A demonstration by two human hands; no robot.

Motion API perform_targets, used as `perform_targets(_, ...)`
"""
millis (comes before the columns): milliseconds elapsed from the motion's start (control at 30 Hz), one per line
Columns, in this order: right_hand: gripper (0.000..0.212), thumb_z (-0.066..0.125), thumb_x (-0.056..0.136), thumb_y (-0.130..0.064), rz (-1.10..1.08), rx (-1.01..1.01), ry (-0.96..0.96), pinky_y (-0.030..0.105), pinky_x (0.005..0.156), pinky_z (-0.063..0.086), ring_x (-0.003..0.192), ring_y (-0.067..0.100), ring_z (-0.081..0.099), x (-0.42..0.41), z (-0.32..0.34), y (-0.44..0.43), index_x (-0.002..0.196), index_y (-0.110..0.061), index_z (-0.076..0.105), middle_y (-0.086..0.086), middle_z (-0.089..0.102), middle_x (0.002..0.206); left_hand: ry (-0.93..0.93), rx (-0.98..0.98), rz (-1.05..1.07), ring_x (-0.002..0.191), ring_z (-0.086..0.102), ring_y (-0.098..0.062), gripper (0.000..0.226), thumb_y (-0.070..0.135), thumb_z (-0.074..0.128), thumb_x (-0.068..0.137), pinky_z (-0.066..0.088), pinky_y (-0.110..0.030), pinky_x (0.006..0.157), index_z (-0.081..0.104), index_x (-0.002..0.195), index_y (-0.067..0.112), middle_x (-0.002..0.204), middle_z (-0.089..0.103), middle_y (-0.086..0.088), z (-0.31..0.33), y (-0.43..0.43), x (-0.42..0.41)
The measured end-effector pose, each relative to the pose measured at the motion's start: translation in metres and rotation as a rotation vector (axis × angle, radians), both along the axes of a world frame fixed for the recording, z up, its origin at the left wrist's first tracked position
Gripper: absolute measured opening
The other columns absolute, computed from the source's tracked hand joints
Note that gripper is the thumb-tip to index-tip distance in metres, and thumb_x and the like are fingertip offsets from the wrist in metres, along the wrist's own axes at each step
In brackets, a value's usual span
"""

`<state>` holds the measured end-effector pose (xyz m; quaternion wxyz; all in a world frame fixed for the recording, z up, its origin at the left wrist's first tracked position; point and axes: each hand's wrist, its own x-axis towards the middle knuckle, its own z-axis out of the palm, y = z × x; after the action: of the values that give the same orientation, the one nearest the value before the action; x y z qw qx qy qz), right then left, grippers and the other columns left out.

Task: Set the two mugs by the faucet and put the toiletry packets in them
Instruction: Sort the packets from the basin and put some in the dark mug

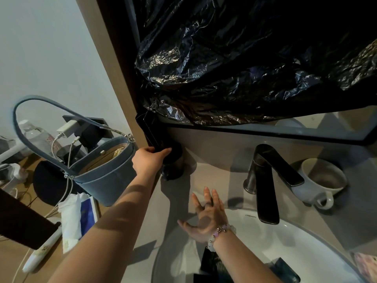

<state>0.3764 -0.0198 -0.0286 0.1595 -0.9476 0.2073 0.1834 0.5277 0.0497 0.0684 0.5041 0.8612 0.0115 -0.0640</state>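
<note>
So far: white mug (323,179) at faucet's (267,180) 3 o'clock, empty; left hand (148,160) gripping dark packet (152,132) over dark mug (173,164) at 9 o'clock; right hand (206,217) splayed, empty.

A: What is blocking the counter's back edge?
B: The faucet (265,180) is standing mid-counter, with a white mug (320,181) just beside it on the right — the black plastic sheet (244,68) is hanging low overhead.
A: And free room?
B: Bare countertop (214,176) is lying open between the faucet and the dark mug (173,166) at left.
</note>
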Motion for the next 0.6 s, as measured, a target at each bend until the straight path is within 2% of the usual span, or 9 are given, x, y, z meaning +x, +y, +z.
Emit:
perform_targets(67, 0.091, 0.027, 0.079, -0.077, 0.001, 0.004, -0.001, 0.047, 0.117, -0.005, 0.141, 0.037, -0.024, 0.000, -0.001, 0.000, 0.148, -0.029, -0.009, 0.012, -0.022, 0.156, -0.016, -0.031, -0.001, 0.104, 0.063, -0.025, 0.054, 0.034, 0.077, 0.071, 0.052, -0.040, 0.094, 0.062, 0.115, 0.006, 0.115, 0.067, -0.011, -0.001, 0.005, -0.003)
perform_targets(200, 0.091, 0.027, 0.078, -0.077, -0.004, 0.012, -0.005, 0.048, 0.118, -0.005, 0.141, 0.036, -0.025, 0.000, -0.002, 0.000, 0.148, -0.030, -0.009, 0.011, -0.023, 0.156, -0.101, -0.054, 0.028, 0.100, 0.064, -0.025, 0.039, 0.027, 0.072, 0.078, 0.051, -0.040, 0.095, 0.066, 0.111, 0.006, 0.110, 0.069, -0.013, -0.001, 0.009, -0.009)
perform_targets(333, 0.092, 0.026, 0.078, -0.078, -0.005, 0.003, -0.016, 0.047, 0.118, -0.004, 0.142, 0.036, -0.023, 0.000, -0.004, 0.000, 0.148, -0.029, -0.009, 0.012, -0.022, 0.156, -0.102, -0.044, 0.032, 0.085, 0.068, -0.028, 0.028, 0.027, 0.070, 0.080, 0.055, -0.044, 0.088, 0.071, 0.100, 0.006, 0.092, 0.072, -0.011, 0.000, 0.009, -0.005)
perform_targets(433, 0.092, 0.025, 0.078, -0.078, -0.007, -0.004, -0.021, 0.047, 0.119, -0.003, 0.142, 0.036, -0.023, -0.001, -0.004, 0.001, 0.148, -0.028, -0.009, 0.012, -0.022, 0.156, -0.091, -0.033, 0.017, 0.069, 0.064, -0.020, 0.027, 0.027, 0.068, 0.081, 0.056, -0.040, 0.084, 0.072, 0.097, 0.005, 0.078, 0.066, -0.006, -0.002, 0.011, 0.000)
perform_targets(533, 0.092, 0.025, 0.078, -0.078, -0.005, -0.004, -0.020, 0.047, 0.119, -0.003, 0.142, 0.036, -0.023, -0.001, -0.003, 0.001, 0.148, -0.028, -0.009, 0.012, -0.022, 0.156, -0.105, -0.035, 0.000, 0.057, 0.056, -0.010, 0.027, 0.025, 0.068, 0.082, 0.055, -0.032, 0.078, 0.070, 0.099, 0.004, 0.079, 0.063, -0.006, -0.005, 0.011, 0.001)
perform_targets(600, 0.092, 0.025, 0.078, -0.078, -0.011, 0.004, -0.026, 0.047, 0.119, -0.003, 0.142, 0.035, -0.023, -0.001, -0.003, 0.001, 0.148, -0.029, -0.009, 0.011, -0.022, 0.156, -0.118, -0.027, -0.025, 0.059, 0.055, -0.008, 0.029, 0.023, 0.068, 0.082, 0.052, -0.031, 0.078, 0.069, 0.103, 0.003, 0.087, 0.066, -0.009, -0.005, 0.011, 0.000)
